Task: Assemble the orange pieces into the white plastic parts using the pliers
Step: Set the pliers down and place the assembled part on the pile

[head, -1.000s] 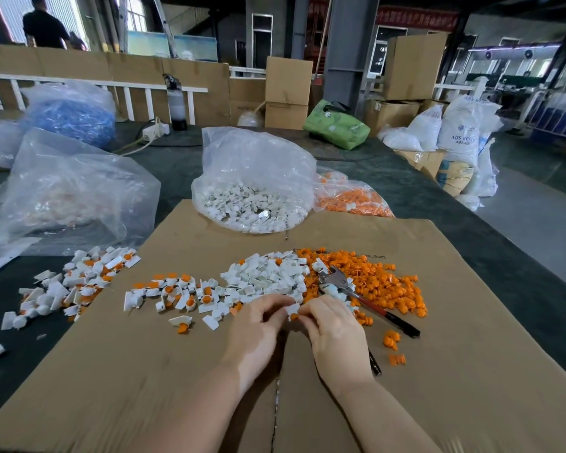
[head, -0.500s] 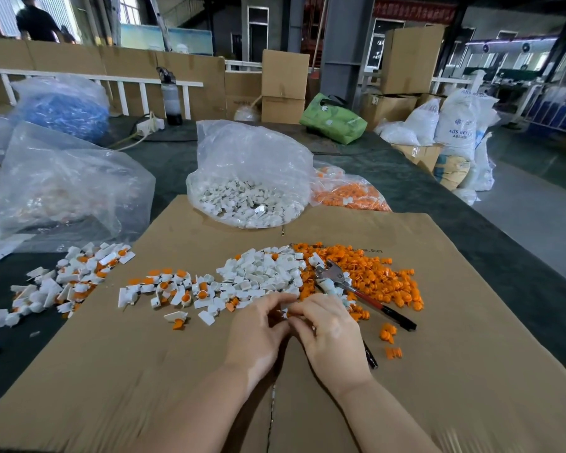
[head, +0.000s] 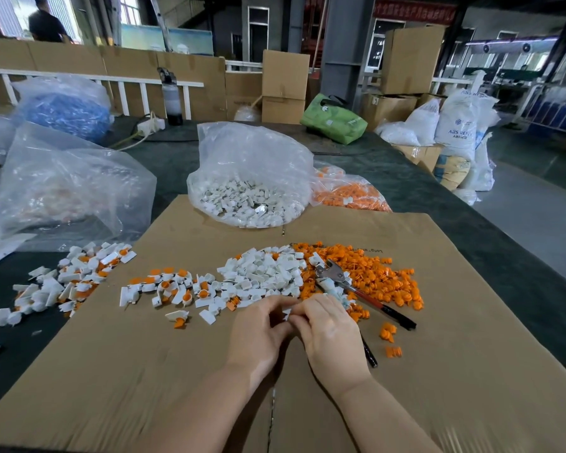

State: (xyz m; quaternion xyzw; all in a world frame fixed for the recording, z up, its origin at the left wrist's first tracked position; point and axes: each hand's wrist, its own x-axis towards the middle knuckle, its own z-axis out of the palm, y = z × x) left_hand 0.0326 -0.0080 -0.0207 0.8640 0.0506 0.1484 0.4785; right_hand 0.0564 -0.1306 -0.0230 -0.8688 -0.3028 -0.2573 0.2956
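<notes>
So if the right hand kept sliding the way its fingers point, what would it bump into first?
The right hand points up and left, so it would probably meet the left hand fingertips at once, with a small white part pinched between them. Past that lies the white pile.

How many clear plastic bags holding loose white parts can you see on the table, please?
1: the clear plastic bag of white parts sits at the cardboard sheet's far edge. Other bags' contents are unclear, so more may exist.

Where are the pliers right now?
The pliers lie on the cardboard, just beyond the right hand, across the loose orange pieces.
</notes>
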